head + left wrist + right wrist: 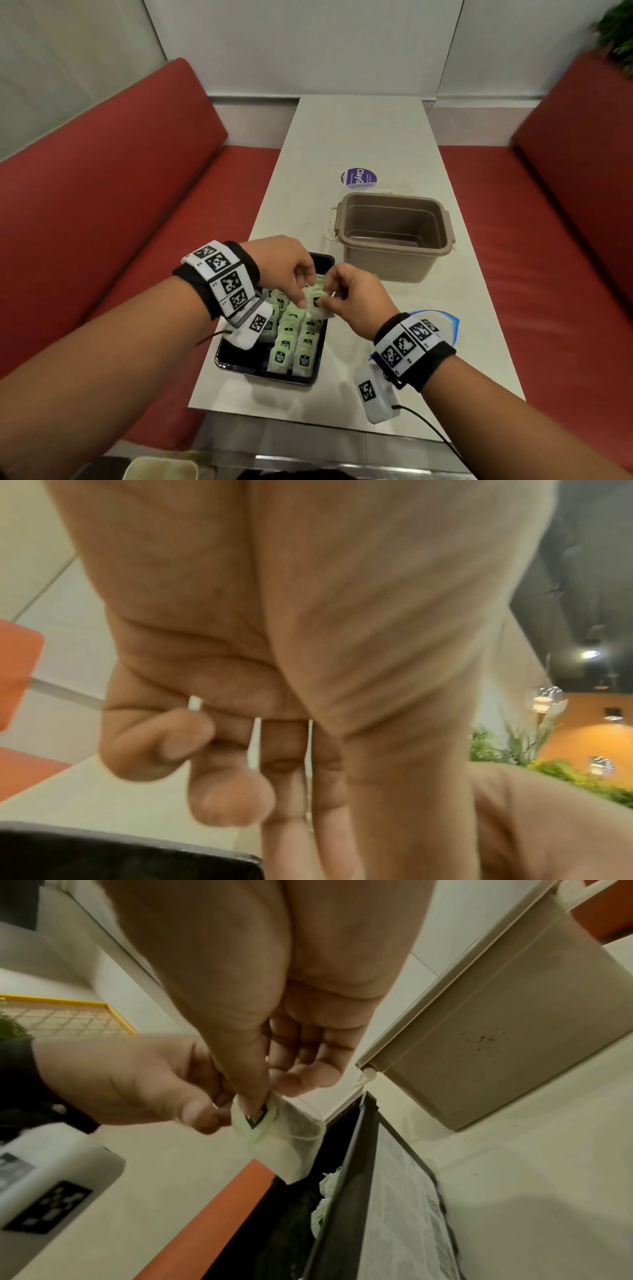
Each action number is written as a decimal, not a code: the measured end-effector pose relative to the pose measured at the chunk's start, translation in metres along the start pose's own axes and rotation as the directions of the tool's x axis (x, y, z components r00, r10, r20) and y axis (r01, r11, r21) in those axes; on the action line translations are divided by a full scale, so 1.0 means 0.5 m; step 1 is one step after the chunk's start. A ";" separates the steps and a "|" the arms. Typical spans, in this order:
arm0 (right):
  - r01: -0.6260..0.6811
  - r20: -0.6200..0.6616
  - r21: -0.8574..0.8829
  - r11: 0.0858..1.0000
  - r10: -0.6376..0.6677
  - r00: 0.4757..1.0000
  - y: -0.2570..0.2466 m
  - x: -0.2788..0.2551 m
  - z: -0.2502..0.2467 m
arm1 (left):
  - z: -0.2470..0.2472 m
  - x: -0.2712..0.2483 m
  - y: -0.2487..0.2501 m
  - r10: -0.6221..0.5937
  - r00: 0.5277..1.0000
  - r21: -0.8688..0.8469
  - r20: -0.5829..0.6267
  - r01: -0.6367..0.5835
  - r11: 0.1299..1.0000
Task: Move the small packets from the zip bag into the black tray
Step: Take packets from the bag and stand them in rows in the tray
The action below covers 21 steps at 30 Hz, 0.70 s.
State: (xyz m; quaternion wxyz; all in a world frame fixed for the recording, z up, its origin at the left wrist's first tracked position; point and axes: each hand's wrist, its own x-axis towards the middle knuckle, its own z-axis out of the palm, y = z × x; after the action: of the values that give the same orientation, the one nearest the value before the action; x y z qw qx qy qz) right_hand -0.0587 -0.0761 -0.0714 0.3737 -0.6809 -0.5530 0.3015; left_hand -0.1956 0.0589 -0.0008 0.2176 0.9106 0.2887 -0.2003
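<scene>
Pinching a small packet (pixel 317 303) above the black tray (pixel 226 356), right hand (pixel 356 294) thumb and forefinger are closed on its green-and-black label, print unreadable. Left hand (pixel 284 267) fingertips are curled onto the same packet. More packets (pixel 294 346) are laid in rows in the tray. Zip bag (pixel 448 325) is mostly hidden behind the right wrist. "Clay" is read on a purple sticker (pixel 358 178) beyond the beige bin (pixel 394 260).

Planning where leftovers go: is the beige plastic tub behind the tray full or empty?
Empty. The head view looks straight into the lidless beige plastic tub and shows only its bare floor.
</scene>
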 end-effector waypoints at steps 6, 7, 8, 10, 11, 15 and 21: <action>0.029 -0.007 0.122 0.992 -0.028 1.000 -0.018 0.008 0.010 | 0.006 -0.036 0.025 0.056 0.987 0.105 -0.152 -0.040 0.994; 0.034 0.021 0.121 0.992 -0.037 0.999 -0.020 0.008 0.009 | 0.005 -0.040 0.023 0.052 0.986 0.104 -0.160 -0.035 0.994; 0.044 0.044 0.092 0.995 -0.049 0.998 -0.020 0.008 0.010 | 0.004 -0.045 0.019 0.045 0.984 0.094 -0.173 -0.029 0.995; 0.067 0.069 0.003 0.998 -0.067 0.995 -0.018 0.012 0.010 | 0.000 -0.054 0.010 0.020 0.976 0.066 -0.215 -0.006 0.998; 0.064 0.072 -0.019 0.998 -0.062 0.995 -0.018 0.016 0.010 | 0.000 -0.057 0.006 0.004 0.975 0.051 -0.222 0.007 0.999; 0.048 0.086 -0.029 0.998 -0.046 0.995 -0.022 0.025 0.021 | 0.005 -0.062 -0.002 -0.071 0.981 0.074 -0.180 0.086 0.994; -0.015 0.076 -0.302 0.953 0.040 0.996 0.005 0.035 0.037 | 0.021 -0.026 -0.024 -0.314 0.947 0.247 -0.074 0.322 0.914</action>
State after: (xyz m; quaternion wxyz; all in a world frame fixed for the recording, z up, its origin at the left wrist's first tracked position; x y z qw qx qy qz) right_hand -0.0689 -0.0560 -0.0831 0.2384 -0.7246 -0.5978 0.2464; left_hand -0.2152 0.0566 -0.0066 0.0580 0.8751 0.4082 -0.2534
